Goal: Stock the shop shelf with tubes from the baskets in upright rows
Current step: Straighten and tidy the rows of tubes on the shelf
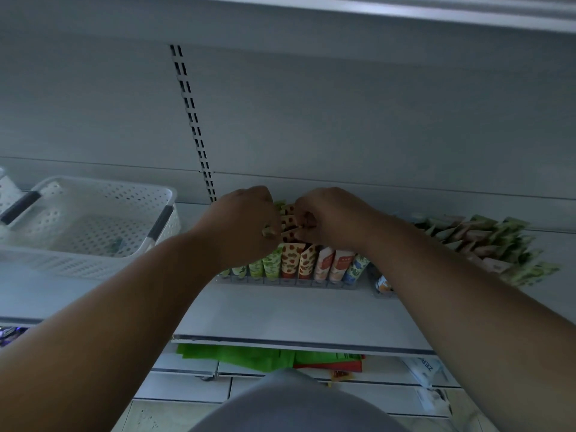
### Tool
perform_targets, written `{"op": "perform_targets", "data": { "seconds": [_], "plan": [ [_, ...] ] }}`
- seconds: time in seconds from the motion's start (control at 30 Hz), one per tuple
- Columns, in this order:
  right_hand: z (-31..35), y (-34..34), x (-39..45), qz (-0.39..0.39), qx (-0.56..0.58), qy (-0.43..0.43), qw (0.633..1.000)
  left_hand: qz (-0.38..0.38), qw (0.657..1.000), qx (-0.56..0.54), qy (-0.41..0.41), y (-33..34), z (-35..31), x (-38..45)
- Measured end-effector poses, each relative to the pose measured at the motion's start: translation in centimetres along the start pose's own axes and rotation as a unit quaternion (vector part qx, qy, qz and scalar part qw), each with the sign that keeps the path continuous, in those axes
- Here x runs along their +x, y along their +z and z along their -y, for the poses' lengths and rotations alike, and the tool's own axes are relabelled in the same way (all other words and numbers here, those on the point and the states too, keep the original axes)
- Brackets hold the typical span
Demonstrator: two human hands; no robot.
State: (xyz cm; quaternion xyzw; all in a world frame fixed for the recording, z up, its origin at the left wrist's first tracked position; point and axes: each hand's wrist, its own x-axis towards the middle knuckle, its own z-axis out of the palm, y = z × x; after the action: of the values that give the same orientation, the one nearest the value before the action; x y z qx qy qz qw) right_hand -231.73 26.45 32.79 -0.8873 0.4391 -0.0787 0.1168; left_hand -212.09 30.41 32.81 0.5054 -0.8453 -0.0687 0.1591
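Upright tubes (293,260) stand in rows on the white shelf (296,313), in a clear divider tray: green, almond-patterned, peach and blue ones across the front. My left hand (246,222) and my right hand (330,216) meet above the middle rows. Both have their fingers curled around the tops of the almond-patterned tubes (288,218) between them. The back rows are partly hidden by my hands.
A white perforated basket (93,226) with dark handles sits at the left on the shelf, almost bare inside. A slanted pile of green and beige tubes (486,241) lies at the right. Green and red packets (268,357) lie on the lower shelf.
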Motion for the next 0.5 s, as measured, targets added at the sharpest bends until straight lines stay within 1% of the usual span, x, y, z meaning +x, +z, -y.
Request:
{"op": "perform_targets", "data": {
  "seconds": [0.07,0.13,0.23,0.37,0.5],
  "plan": [
    [0.3,0.0,-0.4,-0.008,0.014,-0.009,1.000,0.010,1.000,0.002,0.001,0.2,0.0,-0.6],
    [0.7,-0.1,-0.8,0.008,0.034,-0.018,0.999,0.012,1.000,0.013,-0.005,0.5,-0.1,-0.9],
    [1.3,0.0,-1.1,0.047,0.007,-0.022,0.999,0.001,1.000,0.026,-0.013,0.8,-0.2,-0.9],
    [0.9,0.2,-1.3,0.051,-0.001,-0.013,0.999,-0.006,0.999,0.037,-0.027,1.0,-0.1,-0.9],
    [0.8,0.0,-1.1,0.063,-0.007,-0.026,0.998,-0.004,0.998,0.039,-0.039,1.1,-0.3,-0.6]
  ]
}}
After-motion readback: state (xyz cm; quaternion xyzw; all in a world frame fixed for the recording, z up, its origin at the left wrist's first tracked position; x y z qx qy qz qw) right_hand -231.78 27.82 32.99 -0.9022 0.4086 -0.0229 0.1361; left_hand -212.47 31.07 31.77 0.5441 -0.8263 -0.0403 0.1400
